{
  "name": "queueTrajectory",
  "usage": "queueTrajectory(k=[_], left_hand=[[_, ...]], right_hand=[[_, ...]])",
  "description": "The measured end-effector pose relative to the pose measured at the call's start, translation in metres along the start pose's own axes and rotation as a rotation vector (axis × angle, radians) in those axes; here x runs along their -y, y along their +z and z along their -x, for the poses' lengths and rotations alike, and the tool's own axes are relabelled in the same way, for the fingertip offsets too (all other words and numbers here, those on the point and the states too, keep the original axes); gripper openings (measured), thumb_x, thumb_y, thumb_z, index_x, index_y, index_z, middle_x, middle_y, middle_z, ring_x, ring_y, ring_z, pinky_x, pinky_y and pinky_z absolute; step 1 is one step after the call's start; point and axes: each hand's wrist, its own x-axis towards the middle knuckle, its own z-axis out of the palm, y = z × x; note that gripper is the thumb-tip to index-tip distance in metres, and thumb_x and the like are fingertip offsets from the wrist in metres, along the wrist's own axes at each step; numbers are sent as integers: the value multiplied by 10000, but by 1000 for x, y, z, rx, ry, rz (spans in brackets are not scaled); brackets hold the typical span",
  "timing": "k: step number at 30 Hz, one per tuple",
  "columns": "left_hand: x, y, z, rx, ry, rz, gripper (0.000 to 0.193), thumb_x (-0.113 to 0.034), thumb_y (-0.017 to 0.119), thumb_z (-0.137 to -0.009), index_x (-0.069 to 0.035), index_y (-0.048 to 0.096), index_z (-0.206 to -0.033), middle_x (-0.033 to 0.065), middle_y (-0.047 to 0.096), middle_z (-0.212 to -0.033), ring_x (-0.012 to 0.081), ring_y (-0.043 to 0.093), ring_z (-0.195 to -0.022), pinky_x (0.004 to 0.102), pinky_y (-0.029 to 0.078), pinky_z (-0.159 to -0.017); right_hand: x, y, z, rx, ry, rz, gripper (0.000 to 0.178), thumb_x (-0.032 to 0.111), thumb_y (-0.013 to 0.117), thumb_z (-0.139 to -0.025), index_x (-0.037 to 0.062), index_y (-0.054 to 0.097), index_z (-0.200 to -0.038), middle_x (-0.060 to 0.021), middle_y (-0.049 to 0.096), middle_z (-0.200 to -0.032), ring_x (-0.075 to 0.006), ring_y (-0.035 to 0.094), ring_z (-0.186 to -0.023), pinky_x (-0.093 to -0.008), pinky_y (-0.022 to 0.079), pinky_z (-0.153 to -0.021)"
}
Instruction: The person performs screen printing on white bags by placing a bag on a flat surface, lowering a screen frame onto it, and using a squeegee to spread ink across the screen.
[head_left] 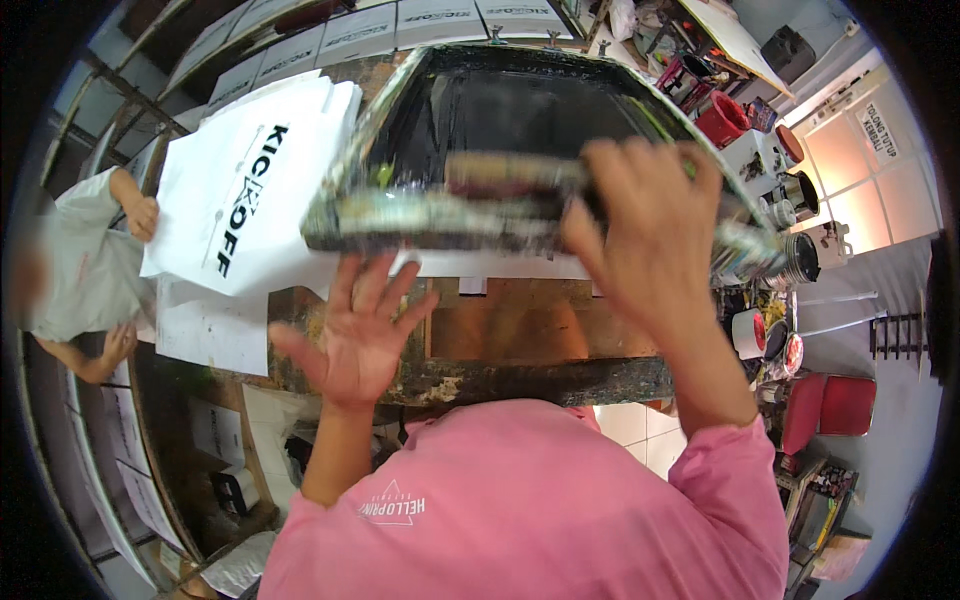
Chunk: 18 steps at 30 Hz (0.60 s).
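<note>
Blurred wooden bar [515,175] grasped by the right hand [655,225] over an ink-stained frame [400,215], left hand [355,335] released, splayed.

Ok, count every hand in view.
4: the wearer's left hand at the frame's near edge, right hand over it; a co-worker's upper hand by white sheets, lower hand beneath.

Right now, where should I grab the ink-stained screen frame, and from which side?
Probably by its near rail, from your side, fingers beneath: that rail runs across in front of you, and your open left hand is close to its lower edge. The dark middle sits inside the raised rim, so it likely offers a poorer hold.
</note>
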Motion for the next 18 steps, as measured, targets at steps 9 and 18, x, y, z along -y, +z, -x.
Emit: queueTrajectory(k=[9,18], left_hand=[[70,-60,2,-194,-330,-2545,1003,-801,434,-885,-104,309,-1596,260,247,-1634,502,38,-1531,742,-50,-1137],[75,-56,-9,-297,-476,-2473,1121,-859,436,-831,-16,339,-1563,263,209,-1646,468,9,-1545,772,-142,-1086]], right_hand=[[-24,-19,-73,-81,20,66,356,314,568,-899,38,693,-1085,-176,700,-970,-350,647,-913,-415,411,-933],[-58,-21,-105,-40,-9,84,447,352,527,-954,0,678,-1184,-210,680,-917,-345,625,-829,-405,467,-847]])
